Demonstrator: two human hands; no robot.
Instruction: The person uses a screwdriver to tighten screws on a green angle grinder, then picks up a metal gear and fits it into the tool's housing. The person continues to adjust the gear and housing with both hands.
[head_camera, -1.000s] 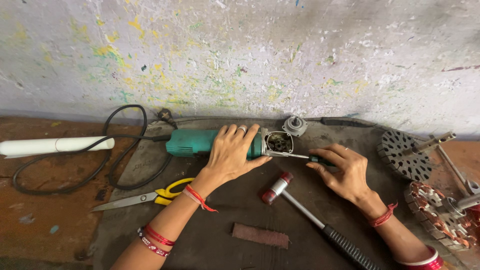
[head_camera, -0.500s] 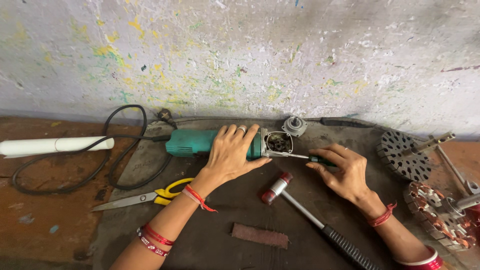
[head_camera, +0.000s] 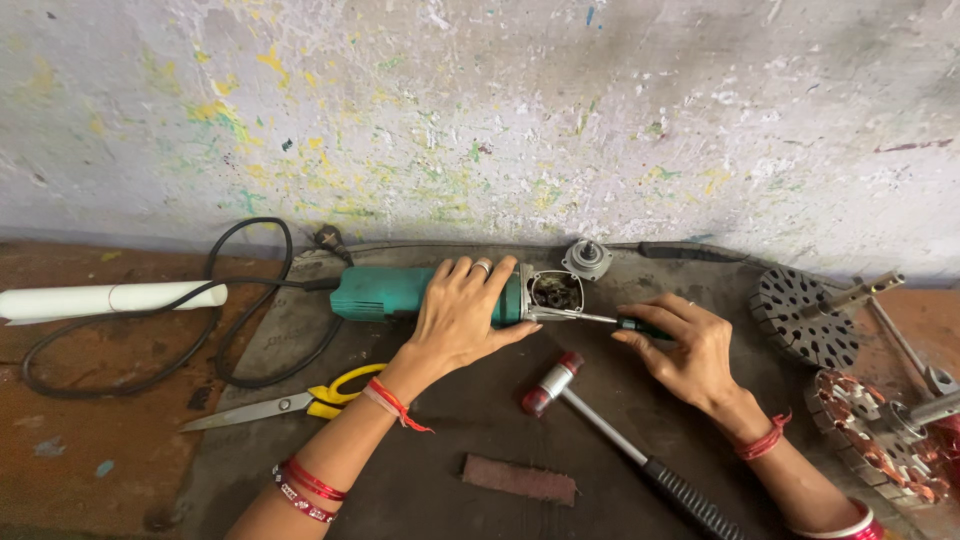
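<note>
A green angle grinder (head_camera: 385, 292) lies on a dark mat (head_camera: 440, 420), its open head end (head_camera: 556, 291) facing right. My left hand (head_camera: 462, 315) presses down on the grinder's body and holds it. My right hand (head_camera: 680, 345) grips a screwdriver (head_camera: 600, 319) with a green handle; its metal shaft points left and its tip touches the lower edge of the open head. A grey gear housing (head_camera: 586, 259) sits just beyond the head, by the wall.
A hammer (head_camera: 610, 432) lies in front of my hands, a reddish flat strip (head_camera: 518, 479) nearer me. Yellow-handled scissors (head_camera: 290, 402) lie left, with the black cord (head_camera: 240, 330) and a white pipe (head_camera: 110, 299). Motor rotors (head_camera: 805, 315) and windings (head_camera: 880, 425) sit right.
</note>
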